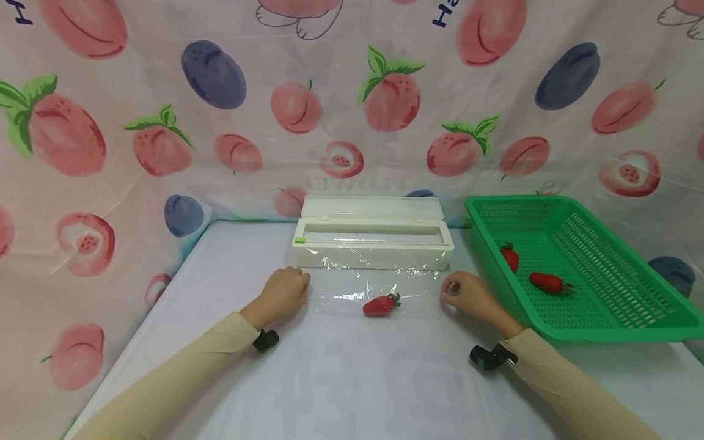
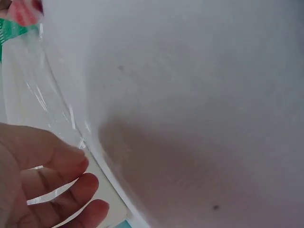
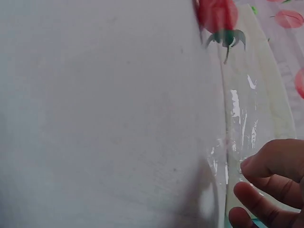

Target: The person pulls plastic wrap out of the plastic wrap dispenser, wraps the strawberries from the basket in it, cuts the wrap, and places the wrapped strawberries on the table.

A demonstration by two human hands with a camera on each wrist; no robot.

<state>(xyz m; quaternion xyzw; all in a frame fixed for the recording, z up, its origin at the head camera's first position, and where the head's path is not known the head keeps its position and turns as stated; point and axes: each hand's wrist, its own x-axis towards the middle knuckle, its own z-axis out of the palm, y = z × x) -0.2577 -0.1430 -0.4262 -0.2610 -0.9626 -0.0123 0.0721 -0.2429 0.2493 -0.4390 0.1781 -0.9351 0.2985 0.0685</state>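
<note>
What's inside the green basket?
One red fruit lies in full view inside the green basket; the left wall partly covers another red fruit. Anything else behind that wall can't be seen.

A green basket [image 1: 605, 333] holding two red strawberries [image 1: 547, 283] stands right, before a fruit-print backdrop [image 1: 341, 67].

Strawberry [image 1: 379, 305] before dispenser [image 1: 376, 258], basket [image 1: 616, 333] at right
</note>
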